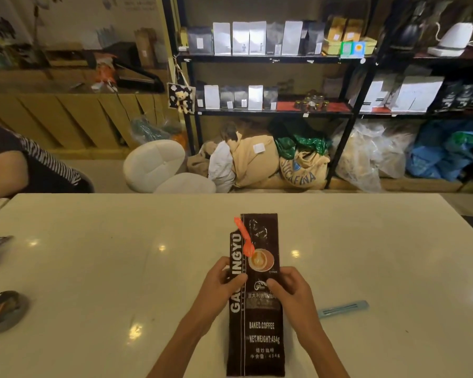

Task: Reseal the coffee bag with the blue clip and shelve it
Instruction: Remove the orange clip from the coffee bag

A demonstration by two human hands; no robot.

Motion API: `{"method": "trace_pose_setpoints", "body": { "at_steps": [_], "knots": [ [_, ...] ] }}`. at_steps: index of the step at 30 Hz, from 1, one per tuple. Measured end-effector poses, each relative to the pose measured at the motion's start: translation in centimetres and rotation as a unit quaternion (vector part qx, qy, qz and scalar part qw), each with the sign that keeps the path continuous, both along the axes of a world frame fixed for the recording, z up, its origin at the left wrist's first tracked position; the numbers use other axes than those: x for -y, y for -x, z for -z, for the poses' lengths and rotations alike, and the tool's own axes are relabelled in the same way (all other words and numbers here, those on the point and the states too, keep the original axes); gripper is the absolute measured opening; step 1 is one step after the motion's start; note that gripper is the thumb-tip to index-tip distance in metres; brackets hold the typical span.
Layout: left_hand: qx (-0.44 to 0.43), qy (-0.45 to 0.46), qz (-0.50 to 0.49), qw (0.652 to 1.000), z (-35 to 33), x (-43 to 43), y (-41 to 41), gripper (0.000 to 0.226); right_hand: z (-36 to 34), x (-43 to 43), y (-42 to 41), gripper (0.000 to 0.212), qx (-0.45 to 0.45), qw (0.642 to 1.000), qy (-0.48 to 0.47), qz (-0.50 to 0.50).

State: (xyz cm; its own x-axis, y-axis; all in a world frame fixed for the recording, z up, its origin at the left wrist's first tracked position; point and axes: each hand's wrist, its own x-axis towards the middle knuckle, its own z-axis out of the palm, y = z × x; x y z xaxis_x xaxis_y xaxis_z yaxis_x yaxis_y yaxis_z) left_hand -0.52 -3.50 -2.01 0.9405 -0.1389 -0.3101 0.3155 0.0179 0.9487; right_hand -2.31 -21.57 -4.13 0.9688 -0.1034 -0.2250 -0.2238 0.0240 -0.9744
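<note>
— Fingers (236, 279) of the left hand (221, 285) and fingers (275, 283) of the right hand (292, 293) are each closed on the bag (257, 331), pinching it from either side about halfway up its length.

— Where does the bag lie?

— Flat on the white worktop (93, 268), low in the centre of the frame. Its long axis runs straight away from the person, bottom edge nearest the camera, open top toward the shelf (271, 60) in the upper half of the frame. A red scoop (245, 241) rests on its upper left part.

— And the clip?

— The blue clip (343, 309) lies on the worktop at lower right of the frame, just beside the right wrist and apart from the bag. Its long axis runs nearly across the bag's. Neither hand touches it.

— Which hand should take it?

— The right, by the look of it; it is much the nearer. The top probably needs folding first, and the scoop may be in the way. The mouth to be sealed lies beyond both sets of fingers, up the frame from them.

— Is the bag shelved yet?

— No, nor clipped.
</note>
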Motion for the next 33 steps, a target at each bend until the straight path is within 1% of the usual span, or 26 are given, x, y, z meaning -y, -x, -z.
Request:
{"method": "trace_pose_setpoints", "body": {
  "at_steps": [3, 6, 10, 15, 19, 22, 26, 31, 33],
  "knots": [
    [0.037, -0.011, -0.032, 0.999, -0.8, -0.1, -0.7, 0.013, -0.9, 0.2, -0.3, 0.011, 0.031, 0.999, 0.005, 0.019],
    [0.087, 0.000, -0.039, 0.995, -1.8, 0.1, -0.8, 0.008, -1.8, 0.3, -0.4, 0.010, 0.076, 0.996, 0.022, 0.032],
    [0.126, 0.016, -0.052, 0.991, -2.6, 0.4, -0.9, 0.016, -2.3, -0.2, -0.5, 0.011, 0.123, 0.990, 0.043, 0.051],
    [0.156, 0.015, 0.009, 0.988, -2.8, 0.5, -0.6, 0.014, -2.8, -0.1, -0.2, 0.012, 0.137, 0.990, 0.010, 0.042],
    [0.155, 0.015, 0.003, 0.988, -2.4, 0.9, -0.2, 0.016, -2.7, 0.3, 0.2, 0.013, 0.142, 0.989, 0.006, 0.031],
    [0.162, 0.012, -0.028, 0.986, -1.9, 1.0, 0.0, 0.019, -2.3, 0.0, 0.4, 0.011, 0.153, 0.987, 0.035, 0.031],
    [0.157, 0.012, -0.036, 0.987, -1.4, 1.1, 0.1, 0.020, -1.4, -0.1, 0.4, 0.010, 0.160, 0.985, 0.040, 0.044],
    [0.153, 0.027, -0.055, 0.986, -1.1, 1.8, -1.4, 0.009, -0.9, -0.2, -0.7, 0.017, 0.137, 0.989, 0.037, 0.048],
    [0.130, 0.039, -0.061, 0.989, -0.9, 2.0, -2.0, 0.007, -0.9, 0.0, -1.3, 0.018, 0.118, 0.990, 0.051, 0.051]
  ]
}}
